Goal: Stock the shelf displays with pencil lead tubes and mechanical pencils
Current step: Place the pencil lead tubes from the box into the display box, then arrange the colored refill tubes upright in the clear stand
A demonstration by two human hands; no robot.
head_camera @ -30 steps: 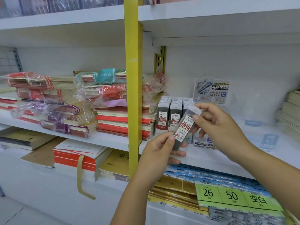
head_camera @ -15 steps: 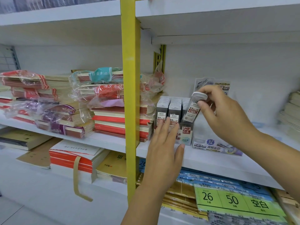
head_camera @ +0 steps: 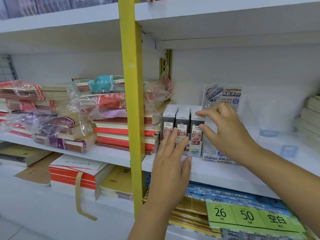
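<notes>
The lead tube, marked "0.5 HB", is seated front-right in the display box on the shelf, its cap pinched by the right hand. The box front is pressed by the straight-fingered left hand.

Single head-worn wide-angle view, facing forward and somewhat down into a shop shelf bay at close range. The yellow upright stands just left of centre; the display box of pencil lead tubes sits at mid-frame, right of it. The upper shelf shows its underside, the green label packs below show their tops. The forearms of the left hand and right hand cross the bottom edge, large in frame.
</notes>
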